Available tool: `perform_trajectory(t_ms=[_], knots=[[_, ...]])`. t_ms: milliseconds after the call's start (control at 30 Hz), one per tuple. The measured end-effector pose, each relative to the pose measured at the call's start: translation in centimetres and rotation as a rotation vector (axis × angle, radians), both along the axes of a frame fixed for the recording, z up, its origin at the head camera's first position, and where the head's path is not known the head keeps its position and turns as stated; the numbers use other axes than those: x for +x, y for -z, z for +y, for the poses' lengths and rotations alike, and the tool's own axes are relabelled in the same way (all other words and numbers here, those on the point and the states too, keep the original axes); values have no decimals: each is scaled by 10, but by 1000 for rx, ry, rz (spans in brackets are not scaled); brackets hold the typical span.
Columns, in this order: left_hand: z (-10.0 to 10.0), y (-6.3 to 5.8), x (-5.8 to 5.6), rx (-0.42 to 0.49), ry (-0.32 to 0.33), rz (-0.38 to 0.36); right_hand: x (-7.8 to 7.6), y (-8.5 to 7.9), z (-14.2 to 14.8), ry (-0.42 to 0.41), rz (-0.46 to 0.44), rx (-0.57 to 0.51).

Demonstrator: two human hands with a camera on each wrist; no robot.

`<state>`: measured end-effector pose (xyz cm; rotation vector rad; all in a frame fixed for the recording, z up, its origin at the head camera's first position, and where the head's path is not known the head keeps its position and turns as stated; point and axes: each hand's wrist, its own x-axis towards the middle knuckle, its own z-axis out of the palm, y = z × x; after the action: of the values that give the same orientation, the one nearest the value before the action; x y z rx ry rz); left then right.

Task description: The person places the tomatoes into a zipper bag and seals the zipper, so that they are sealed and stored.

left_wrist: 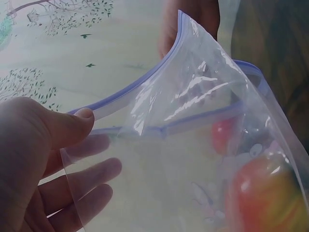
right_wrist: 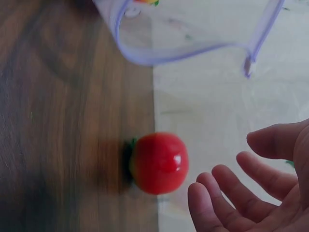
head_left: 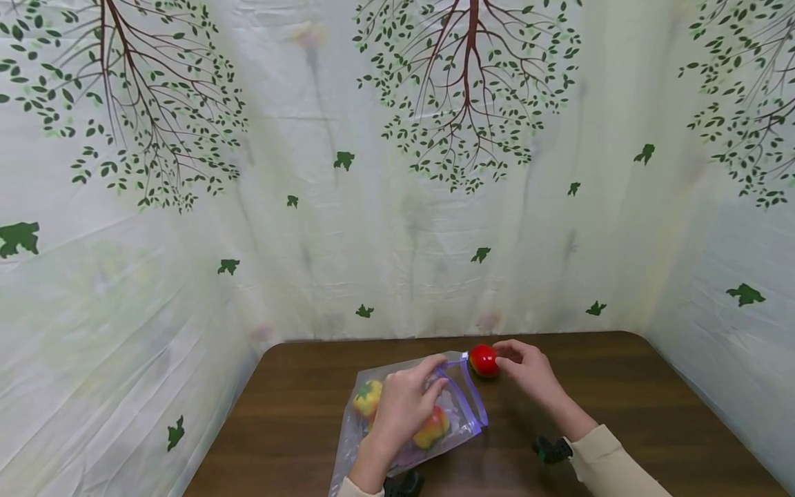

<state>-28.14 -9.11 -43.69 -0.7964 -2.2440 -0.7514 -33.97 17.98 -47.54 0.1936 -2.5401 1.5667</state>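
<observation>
A clear zip bag point(head_left: 406, 452) with a purple seal lies on the table, its mouth spread towards the right. My left hand point(head_left: 404, 407) pinches the mouth's edge; in the left wrist view the thumb point(left_wrist: 79, 123) is on the seal and fingers show through the plastic. Inside are a yellow-green fruit point(head_left: 368, 397) and a red-yellow fruit point(head_left: 433, 428), partly hidden by the hand. Just outside the mouth sits a shiny red tomato point(head_left: 483, 360) with some green on it. My right hand point(right_wrist: 256, 193) is beside the tomato, fingers apart and loosely bent, nothing between them.
The brown wooden table point(head_left: 621, 414) has its far edge just behind the tomato. A pale curtain point(head_left: 410, 276) printed with trees and leaves hangs behind and along both sides. Dark straps point(head_left: 551, 450) sit on the wrists.
</observation>
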Motion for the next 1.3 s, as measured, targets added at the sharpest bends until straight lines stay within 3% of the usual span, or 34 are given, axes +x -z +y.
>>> perform_trajectory(t_ms=[433,667,933,1300], knots=[[-1,1,1,-7,-1,-21,-35,17,5,-12,43,119],[-1,2,2,-6,20,-43,-47,28,3,-24,-8,140],[-1,1,1,-13,36,-22,-59,35,-1,-27,-61,153],[0,-2,2,-8,44,-38,-62,40,-8,-37,-32,224]])
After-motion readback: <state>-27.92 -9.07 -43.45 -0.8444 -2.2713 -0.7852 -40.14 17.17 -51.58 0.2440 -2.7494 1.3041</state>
